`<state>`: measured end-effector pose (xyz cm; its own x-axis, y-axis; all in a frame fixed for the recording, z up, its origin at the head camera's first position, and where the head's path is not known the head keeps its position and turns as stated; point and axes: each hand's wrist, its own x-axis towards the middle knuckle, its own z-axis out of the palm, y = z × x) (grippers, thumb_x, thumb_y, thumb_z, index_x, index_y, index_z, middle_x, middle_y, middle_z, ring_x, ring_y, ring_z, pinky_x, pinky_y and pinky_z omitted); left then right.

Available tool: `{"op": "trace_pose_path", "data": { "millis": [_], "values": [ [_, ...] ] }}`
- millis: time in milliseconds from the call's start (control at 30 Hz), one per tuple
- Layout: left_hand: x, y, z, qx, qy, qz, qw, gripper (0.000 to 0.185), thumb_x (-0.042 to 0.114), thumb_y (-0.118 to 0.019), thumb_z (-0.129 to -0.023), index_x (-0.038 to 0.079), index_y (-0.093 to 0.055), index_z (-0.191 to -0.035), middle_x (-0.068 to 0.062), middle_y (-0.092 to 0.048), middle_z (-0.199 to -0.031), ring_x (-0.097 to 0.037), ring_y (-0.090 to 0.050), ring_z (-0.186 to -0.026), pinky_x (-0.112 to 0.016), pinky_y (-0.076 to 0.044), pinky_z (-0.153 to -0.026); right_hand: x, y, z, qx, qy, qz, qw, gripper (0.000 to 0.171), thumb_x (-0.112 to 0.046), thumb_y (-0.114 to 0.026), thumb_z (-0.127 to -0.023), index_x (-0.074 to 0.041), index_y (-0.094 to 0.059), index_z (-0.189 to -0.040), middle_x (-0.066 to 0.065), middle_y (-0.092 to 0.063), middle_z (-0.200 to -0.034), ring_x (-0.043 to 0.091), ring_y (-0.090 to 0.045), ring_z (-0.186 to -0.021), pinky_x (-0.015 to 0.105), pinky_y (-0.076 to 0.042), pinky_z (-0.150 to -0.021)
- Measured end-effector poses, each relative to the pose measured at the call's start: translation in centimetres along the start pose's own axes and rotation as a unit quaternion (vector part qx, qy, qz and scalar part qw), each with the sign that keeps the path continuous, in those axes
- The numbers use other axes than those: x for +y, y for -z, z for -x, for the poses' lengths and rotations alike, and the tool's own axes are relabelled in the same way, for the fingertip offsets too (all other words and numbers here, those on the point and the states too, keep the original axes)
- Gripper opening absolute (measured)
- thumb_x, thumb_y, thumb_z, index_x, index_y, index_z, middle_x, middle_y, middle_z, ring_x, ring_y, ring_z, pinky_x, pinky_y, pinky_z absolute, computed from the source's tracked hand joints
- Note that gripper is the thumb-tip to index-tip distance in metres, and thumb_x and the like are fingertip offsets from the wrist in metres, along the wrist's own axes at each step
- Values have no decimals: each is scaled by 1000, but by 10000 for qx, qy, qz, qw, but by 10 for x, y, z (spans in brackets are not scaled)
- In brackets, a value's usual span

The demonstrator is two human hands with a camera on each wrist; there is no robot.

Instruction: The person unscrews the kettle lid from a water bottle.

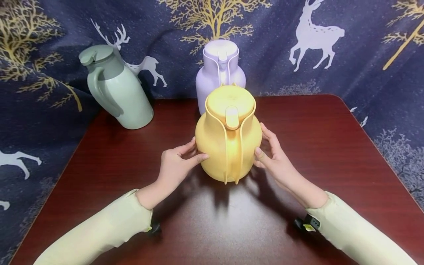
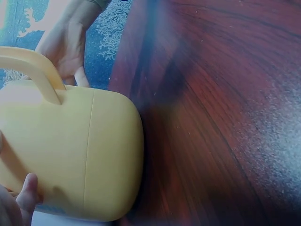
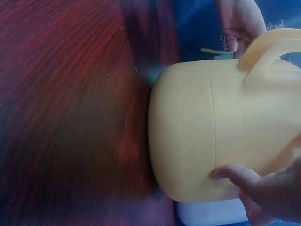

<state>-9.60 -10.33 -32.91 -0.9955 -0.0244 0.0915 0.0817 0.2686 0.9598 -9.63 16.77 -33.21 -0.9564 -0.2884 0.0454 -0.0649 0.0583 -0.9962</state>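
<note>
Mid-desk [image 1: 331, 147], the yellow jug [image 1: 228, 141] stands upright, handle toward the person; left hand [image 1: 177, 163] and right hand [image 1: 276, 158] flank its belly, fingers [image 1: 198, 158] spread, lightly pressing; best pressed evenly and low, clear of the lilac jug [image 1: 219, 70] behind.

Lower front of the purple jug [image 1: 220, 70] hidden behind the yellow jug [image 1: 228, 136].

Yellow jug [image 1: 228, 134] – upright, mid-table.
</note>
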Motion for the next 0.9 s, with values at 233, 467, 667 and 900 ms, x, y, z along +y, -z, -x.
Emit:
{"op": "trace_pose_path", "data": {
  "millis": [233,467,667,900],
  "values": [
    [1,7,3,122,52,-66,9999,62,13,-87,-74,2,-61,-129,-13,-65,-127,-20,-68,-110,-24,-57,-84,-2,-5,-6,-128,-42,53,9999,67,-25,-47,-104,-26,-8,-159,5,-25,-152,12,-43,-123,44,-50,-92],
    [-1,10,2,174,-42,-97,9998,62,14,-87,-74,3,-61,-129,-12,-64,-129,-19,-68,-110,-24,-57,-84,-3,-8,-11,-177,-134,86,9997,67,-23,-45,-105,-28,-5,-159,8,-19,-157,14,-40,-128,48,-49,-95],
    [2,19,2,-258,-75,-748,9968,65,24,-84,-79,7,-57,-136,-9,-63,-131,-18,-66,-115,-31,-57,-91,-3,-8,-9,-293,-151,-40,9994,68,-23,-42,-106,-29,-1,-159,11,-9,-163,37,-29,-142,68,-38,-104],
    [43,49,2,-875,-209,-1343,9868,51,29,-73,-90,8,-61,-134,-10,-68,-130,-20,-67,-116,-33,-56,-95,-7,-5,-10,-364,-199,212,9989,68,-21,-42,-106,-28,-2,-160,13,-9,-165,42,-30,-143,66,-42,-102]
  ]
}}
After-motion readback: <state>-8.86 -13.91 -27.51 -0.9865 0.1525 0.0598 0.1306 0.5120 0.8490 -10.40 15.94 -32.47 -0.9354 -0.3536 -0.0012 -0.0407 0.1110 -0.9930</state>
